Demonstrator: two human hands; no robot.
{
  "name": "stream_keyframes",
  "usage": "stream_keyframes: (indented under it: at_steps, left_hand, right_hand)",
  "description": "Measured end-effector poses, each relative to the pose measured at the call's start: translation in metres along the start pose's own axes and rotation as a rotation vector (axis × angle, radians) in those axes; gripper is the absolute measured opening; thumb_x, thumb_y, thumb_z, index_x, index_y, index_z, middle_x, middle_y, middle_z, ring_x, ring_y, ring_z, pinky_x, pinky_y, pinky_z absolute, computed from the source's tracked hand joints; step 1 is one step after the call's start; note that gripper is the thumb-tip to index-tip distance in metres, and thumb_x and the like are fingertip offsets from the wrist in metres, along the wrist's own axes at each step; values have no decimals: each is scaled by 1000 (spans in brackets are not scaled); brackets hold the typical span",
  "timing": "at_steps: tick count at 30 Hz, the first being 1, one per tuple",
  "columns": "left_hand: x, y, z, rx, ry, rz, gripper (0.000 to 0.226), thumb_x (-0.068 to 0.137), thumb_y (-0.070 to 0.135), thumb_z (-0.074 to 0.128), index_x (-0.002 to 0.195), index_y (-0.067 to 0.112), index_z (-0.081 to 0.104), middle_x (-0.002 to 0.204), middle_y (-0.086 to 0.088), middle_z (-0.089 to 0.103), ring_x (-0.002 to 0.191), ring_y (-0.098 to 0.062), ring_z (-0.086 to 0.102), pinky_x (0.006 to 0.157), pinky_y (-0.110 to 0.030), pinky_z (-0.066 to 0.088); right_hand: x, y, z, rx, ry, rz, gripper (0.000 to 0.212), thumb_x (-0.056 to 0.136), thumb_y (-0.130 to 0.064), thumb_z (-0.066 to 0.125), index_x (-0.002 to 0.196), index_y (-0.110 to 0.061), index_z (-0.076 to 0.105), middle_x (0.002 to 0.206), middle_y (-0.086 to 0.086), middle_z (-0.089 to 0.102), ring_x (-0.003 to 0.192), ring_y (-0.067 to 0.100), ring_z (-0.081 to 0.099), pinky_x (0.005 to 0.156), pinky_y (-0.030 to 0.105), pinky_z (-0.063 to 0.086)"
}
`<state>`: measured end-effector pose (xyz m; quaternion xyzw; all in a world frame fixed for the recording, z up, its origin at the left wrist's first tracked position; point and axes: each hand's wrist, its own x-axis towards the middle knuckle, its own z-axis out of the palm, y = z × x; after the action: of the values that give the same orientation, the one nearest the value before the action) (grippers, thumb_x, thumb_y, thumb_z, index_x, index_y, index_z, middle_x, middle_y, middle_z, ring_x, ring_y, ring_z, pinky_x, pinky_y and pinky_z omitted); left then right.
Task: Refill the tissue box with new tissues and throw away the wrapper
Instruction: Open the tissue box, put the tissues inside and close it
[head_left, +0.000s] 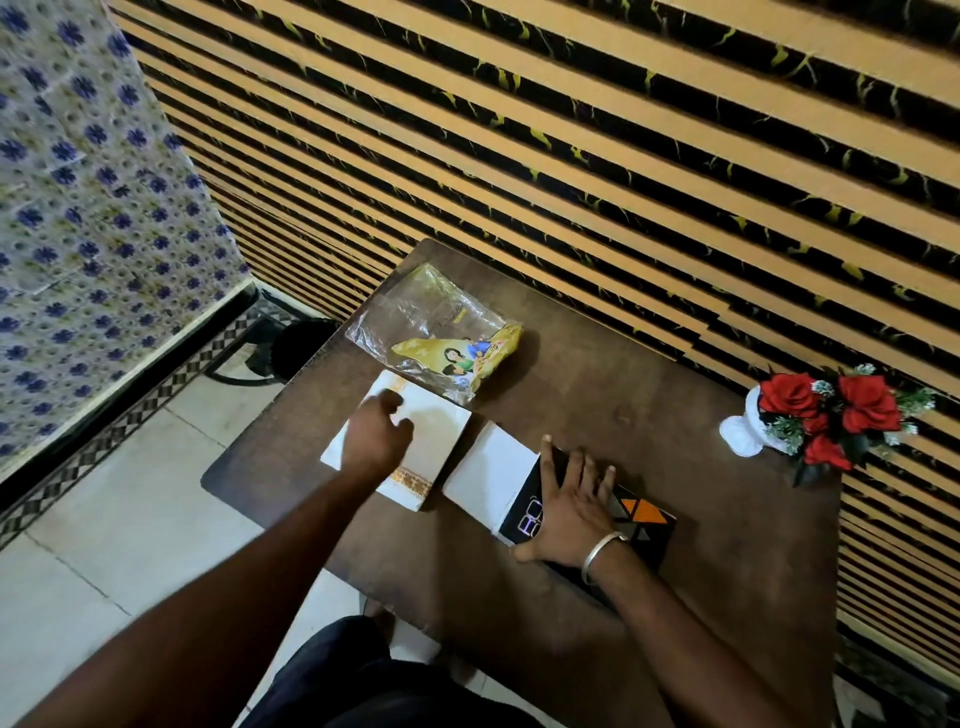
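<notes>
Two hands at work over tissues on a brown table.

The left hand (376, 439), fingers loosely curled, rested on the stack of white tissues (434, 447); whether it pinched any sheet was hard to tell. The right hand (569, 506) lay open and flat on the black tissue box (647, 514), from whose open end white tissues (491, 478) stuck out toward ten o'clock. The empty wrapper (434, 332) lay at twelve o'clock of the stack, just beside it on the table (649, 405). A vase of red roses (826, 415) stood at three o'clock, well apart.

tissue box (597, 514) lettering partly hidden, wrapper (441, 332) print unreadable
</notes>
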<state>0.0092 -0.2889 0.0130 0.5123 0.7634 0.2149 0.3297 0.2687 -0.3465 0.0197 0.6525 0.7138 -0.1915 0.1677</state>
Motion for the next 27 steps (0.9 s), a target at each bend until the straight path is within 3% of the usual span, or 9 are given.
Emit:
stream_keyframes:
  at_steps: [2, 5, 7, 12, 16, 20, 24, 27]
  left_hand:
    - [20, -12, -12, 68, 16, -91, 51, 85, 16, 66, 133, 4, 53, 129, -22, 58, 117, -41, 57, 98, -39, 45]
    - [39, -27, -22, 189, -104, -206, 67, 87, 32, 69, 144, 8, 42, 143, -20, 50, 128, -38, 49, 103, -39, 41]
    - [45, -33, -23, 140, -193, -248, 70, 84, 36, 73, 143, 11, 44, 141, -15, 53, 124, -34, 53, 97, -36, 44]
    - [60, -38, -19, 154, -261, -315, 85, 71, 42, 83, 143, 15, 45, 141, -17, 47, 124, -35, 51, 102, -43, 47]
    - [67, -32, -17, -21, -314, -391, 82, 70, 19, 88, 138, 8, 45, 134, -15, 55, 119, -32, 55, 78, -32, 48]
    - [75, -35, -17, -76, -396, -419, 66, 72, 18, 86, 128, 0, 56, 121, -15, 61, 102, -27, 56, 83, -33, 45]
    - [80, -37, -18, -170, -517, -393, 50, 77, 17, 80, 122, 3, 61, 122, -16, 68, 100, -29, 66, 95, -41, 54]
    - [78, -35, -25, -277, -680, -410, 48, 83, 12, 74, 127, 7, 57, 118, -16, 71, 102, -34, 70, 95, -51, 55]
  right_hand:
    - [0, 0, 0, -33, -14, -54, 152, 44, -73, 69, 149, -21, -27, 156, 28, 8, 146, 47, 3, 115, 67, -2]
    - [4, 0, -3, -39, -21, -67, 153, 44, -75, 70, 149, -23, -28, 157, 28, 7, 147, 47, 2, 116, 66, -4]
    - [5, 1, -5, -27, -25, -62, 153, 44, -75, 71, 149, -24, -29, 158, 27, 5, 148, 46, 1, 116, 65, -5]
    - [4, 0, -7, -32, -22, -53, 154, 43, -77, 70, 149, -25, -29, 158, 26, 5, 147, 45, 2, 117, 64, -5]
    - [5, -1, -9, -36, -36, -41, 153, 44, -77, 69, 148, -25, -30, 159, 25, 3, 148, 45, 0, 117, 63, -7]
    - [6, -1, -8, -34, -38, -31, 154, 43, -77, 70, 148, -25, -30, 159, 25, 3, 148, 46, 0, 117, 64, -7]
    - [8, -1, -6, -42, -29, -34, 154, 42, -80, 67, 148, -25, -30, 159, 24, 5, 148, 45, 2, 116, 65, -6]
    - [9, 0, -4, -43, -29, -39, 153, 42, -80, 65, 148, -25, -30, 159, 23, 7, 148, 43, 3, 116, 65, -5]
